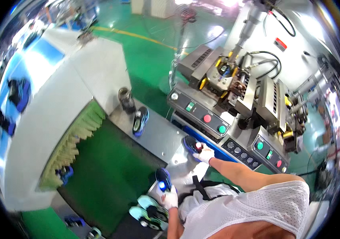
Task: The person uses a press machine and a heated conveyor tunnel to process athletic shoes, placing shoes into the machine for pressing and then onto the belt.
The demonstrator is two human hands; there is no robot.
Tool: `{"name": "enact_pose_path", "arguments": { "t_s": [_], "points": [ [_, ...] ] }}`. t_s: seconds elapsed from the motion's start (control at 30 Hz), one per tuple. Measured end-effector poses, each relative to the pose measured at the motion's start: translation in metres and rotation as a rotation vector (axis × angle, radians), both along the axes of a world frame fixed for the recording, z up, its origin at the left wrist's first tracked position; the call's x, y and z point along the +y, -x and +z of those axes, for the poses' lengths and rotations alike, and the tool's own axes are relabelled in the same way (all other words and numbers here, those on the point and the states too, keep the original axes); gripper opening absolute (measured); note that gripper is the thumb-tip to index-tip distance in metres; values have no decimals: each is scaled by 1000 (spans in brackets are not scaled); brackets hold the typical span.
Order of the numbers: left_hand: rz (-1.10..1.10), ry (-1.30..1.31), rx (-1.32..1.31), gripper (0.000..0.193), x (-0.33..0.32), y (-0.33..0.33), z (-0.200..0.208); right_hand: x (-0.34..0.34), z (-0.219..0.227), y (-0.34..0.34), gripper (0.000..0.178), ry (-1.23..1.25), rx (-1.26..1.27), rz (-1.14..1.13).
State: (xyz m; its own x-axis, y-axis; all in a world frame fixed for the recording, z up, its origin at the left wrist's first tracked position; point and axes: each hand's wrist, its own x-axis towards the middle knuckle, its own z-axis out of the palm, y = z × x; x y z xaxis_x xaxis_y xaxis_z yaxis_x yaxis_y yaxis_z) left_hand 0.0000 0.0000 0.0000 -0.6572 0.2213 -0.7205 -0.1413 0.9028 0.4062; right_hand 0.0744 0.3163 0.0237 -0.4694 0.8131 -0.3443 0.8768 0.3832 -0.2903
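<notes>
Two white-gloved hands: apart from each other, both closed on dark blue shoes.
Right hand [205, 153]: bare arm stretched out from the right, fingers curled on the near end of the right-hand shoe [190, 144], which is over the metal ledge [157, 140] beside the machine.
Left hand [170, 198]: forearm rising from the lower edge, gripping the near end of the left-hand shoe [162, 175], by the green belt's [106, 171] corner; finger detail is too small to tell.
Left wrist's surroundings: pale-soled shoes [148, 211] crowd just beside it.
Beyond the right hand: a control console [196, 110] with red and green buttons bounds the ledge.
Farther along the ledge: another blue shoe [140, 121] and a brownish shoe [126, 100].
Belt's far side: a fringed curtain [72, 147] hangs across the opening.
</notes>
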Motion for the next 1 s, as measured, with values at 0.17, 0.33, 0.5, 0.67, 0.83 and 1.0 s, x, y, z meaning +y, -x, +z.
{"name": "enact_pose_path", "arguments": {
  "t_s": [0.17,0.33,0.5,0.67,0.83,1.0],
  "points": [
    [292,-175,32,86,-13,14,49,-32,38,-5,81,124,-82,-220],
    [90,-308,94,83,39,48,70,-69,57,-33,73,566,710,-517],
    [-450,-347,83,91,110,-31,113,-140,125,-129,48,542,824,-847],
    [-1020,-453,146,87,168,-125,157,-178,142,-250,67,295,1170,-1296],
    [-1897,-547,302,61,178,-255,144,-254,164,-353,73,-138,1587,-1722],
    [-1719,-761,-257,70,147,-400,256,-340,219,-450,59,-592,1678,-1961]
  ]
}}
